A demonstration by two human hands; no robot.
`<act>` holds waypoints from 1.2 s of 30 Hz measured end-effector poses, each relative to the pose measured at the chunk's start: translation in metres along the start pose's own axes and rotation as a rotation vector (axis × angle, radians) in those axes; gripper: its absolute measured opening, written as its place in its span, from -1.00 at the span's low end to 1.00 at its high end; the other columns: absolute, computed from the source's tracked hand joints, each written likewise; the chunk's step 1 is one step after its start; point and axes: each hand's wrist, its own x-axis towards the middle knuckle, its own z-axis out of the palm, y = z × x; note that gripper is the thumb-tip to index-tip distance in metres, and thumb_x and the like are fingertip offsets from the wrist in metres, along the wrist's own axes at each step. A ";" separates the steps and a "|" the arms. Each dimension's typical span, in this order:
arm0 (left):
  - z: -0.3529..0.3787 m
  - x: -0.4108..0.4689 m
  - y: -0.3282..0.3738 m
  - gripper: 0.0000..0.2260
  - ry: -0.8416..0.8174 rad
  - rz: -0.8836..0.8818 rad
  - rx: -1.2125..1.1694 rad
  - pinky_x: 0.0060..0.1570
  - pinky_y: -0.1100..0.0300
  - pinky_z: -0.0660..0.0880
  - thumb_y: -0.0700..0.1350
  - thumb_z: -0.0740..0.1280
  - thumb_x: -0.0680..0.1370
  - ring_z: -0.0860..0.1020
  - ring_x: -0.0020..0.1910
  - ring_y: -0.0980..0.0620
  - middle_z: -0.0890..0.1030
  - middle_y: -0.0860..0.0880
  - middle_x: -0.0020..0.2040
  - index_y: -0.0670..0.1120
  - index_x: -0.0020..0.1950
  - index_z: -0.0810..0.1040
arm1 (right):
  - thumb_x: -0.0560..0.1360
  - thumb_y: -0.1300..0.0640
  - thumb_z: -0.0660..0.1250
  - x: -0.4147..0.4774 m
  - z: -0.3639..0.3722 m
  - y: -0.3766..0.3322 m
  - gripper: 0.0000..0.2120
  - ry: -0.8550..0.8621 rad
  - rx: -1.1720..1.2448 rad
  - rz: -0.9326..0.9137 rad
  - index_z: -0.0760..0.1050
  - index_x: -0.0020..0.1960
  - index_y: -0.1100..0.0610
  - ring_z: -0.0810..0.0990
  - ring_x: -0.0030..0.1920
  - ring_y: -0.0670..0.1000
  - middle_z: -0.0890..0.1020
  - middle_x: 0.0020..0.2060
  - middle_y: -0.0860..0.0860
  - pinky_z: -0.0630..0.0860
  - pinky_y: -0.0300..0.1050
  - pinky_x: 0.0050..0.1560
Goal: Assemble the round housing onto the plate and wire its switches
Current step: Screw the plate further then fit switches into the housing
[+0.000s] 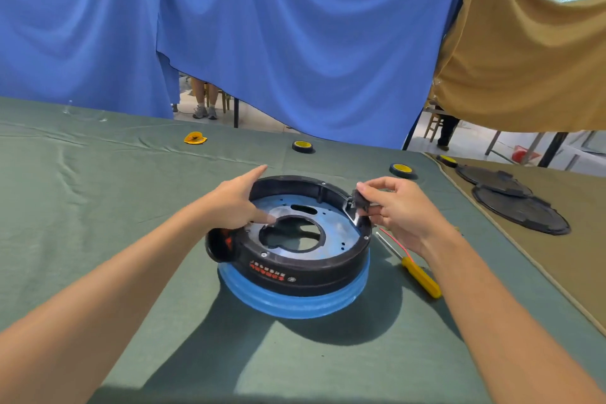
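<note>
Black round plastic housing [295,275] sits on the blue-filmed metal plate [331,226] between the hands. Left hand [236,203], fingers spread, braces its rim; right hand [396,210] pinches a small black switch [360,202] at the rim notch. Pushed crooked, it could jam.

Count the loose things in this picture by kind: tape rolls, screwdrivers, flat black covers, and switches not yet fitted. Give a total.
Tape rolls: 3
Screwdriver: 1
Flat black covers: 2
Switch, held in hand: 1
Total: 7
</note>
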 end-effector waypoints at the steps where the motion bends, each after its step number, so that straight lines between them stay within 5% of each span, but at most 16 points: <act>1: 0.000 0.004 0.002 -0.21 0.016 -0.007 0.097 0.43 -0.04 0.28 0.14 0.43 0.51 0.28 0.49 -0.13 0.29 -0.05 0.56 0.01 0.61 0.09 | 0.51 0.16 0.42 0.002 -0.003 0.001 -0.87 0.001 0.033 0.010 0.53 -0.04 0.21 0.67 -0.29 0.09 0.69 -0.25 0.13 0.58 -0.15 -0.28; 3: 0.005 0.008 0.012 -0.35 0.110 -0.051 0.343 0.30 -0.11 0.35 0.36 0.22 0.53 0.35 0.38 -0.20 0.43 -0.12 0.42 -0.03 0.46 0.29 | 0.51 0.17 0.42 0.005 -0.008 0.002 -0.87 0.016 0.055 0.032 0.52 -0.01 0.20 0.70 -0.29 0.10 0.71 -0.25 0.13 0.55 -0.23 -0.37; 5: 0.019 0.010 0.029 -0.28 0.167 -0.138 0.433 0.21 -0.16 0.32 0.50 0.03 0.48 0.36 0.34 -0.26 0.45 -0.19 0.34 -0.06 0.34 0.34 | 0.53 0.17 0.40 0.011 -0.010 0.004 -0.88 0.085 0.003 0.015 0.53 0.03 0.18 0.71 -0.27 0.10 0.71 -0.21 0.12 0.53 -0.26 -0.39; 9: 0.046 0.018 0.048 -0.06 0.108 -0.213 0.459 0.31 -0.31 0.14 0.60 -0.15 0.39 0.18 0.46 -0.39 0.14 -0.29 0.55 0.01 0.58 0.08 | 0.57 0.14 0.34 0.023 0.002 0.014 -0.91 0.193 -0.076 -0.031 0.52 0.03 0.15 0.67 -0.11 0.09 0.66 -0.06 0.14 0.60 -0.11 -0.24; 14: 0.030 0.036 0.034 -0.17 0.005 -0.050 0.443 0.39 -0.30 0.05 0.59 -0.14 0.38 0.08 0.55 -0.28 0.03 -0.12 0.63 0.29 0.56 -0.27 | 0.59 0.18 0.31 0.020 0.005 0.019 -0.94 0.112 0.121 0.179 0.49 0.01 0.18 0.62 -0.33 0.07 0.64 -0.25 0.11 0.59 -0.12 -0.37; 21: 0.044 0.031 0.046 -0.30 -0.074 0.136 0.541 0.48 -0.24 -0.11 0.48 -0.05 0.50 -0.17 0.59 -0.24 -0.16 -0.04 0.64 0.25 0.60 -0.02 | 0.52 0.22 0.40 0.012 -0.011 0.009 -0.91 0.012 0.121 0.137 0.58 0.00 0.23 0.68 -0.28 0.03 0.68 -0.27 0.08 0.62 -0.12 -0.21; 24: 0.058 0.023 0.065 -0.32 -0.172 0.268 0.292 0.50 -0.20 -0.07 0.43 0.01 0.53 -0.12 0.61 -0.12 -0.11 0.01 0.64 0.25 0.60 -0.03 | 0.49 0.24 0.42 0.009 -0.010 0.004 -0.82 -0.019 0.111 0.129 0.58 0.04 0.31 0.68 -0.25 0.07 0.68 -0.19 0.15 0.65 -0.09 -0.14; 27: 0.068 0.016 0.072 -0.28 -0.174 0.330 0.071 0.56 -0.05 -0.03 0.37 0.09 0.55 -0.06 0.61 -0.02 -0.04 0.01 0.64 0.13 0.62 -0.04 | 0.48 0.24 0.44 0.007 -0.005 0.002 -0.79 -0.016 0.061 0.123 0.56 0.05 0.34 0.67 -0.32 0.01 0.66 -0.18 0.16 0.61 -0.19 -0.28; 36: 0.077 0.021 0.067 -0.44 -0.109 0.361 0.133 0.54 -0.02 0.00 0.26 0.11 0.62 0.00 0.60 -0.05 0.05 -0.04 0.63 0.12 0.59 0.18 | 0.48 0.24 0.44 0.001 -0.003 0.005 -0.76 -0.009 -0.001 0.151 0.54 0.08 0.35 0.72 -0.25 0.05 0.69 -0.15 0.20 0.61 -0.21 -0.30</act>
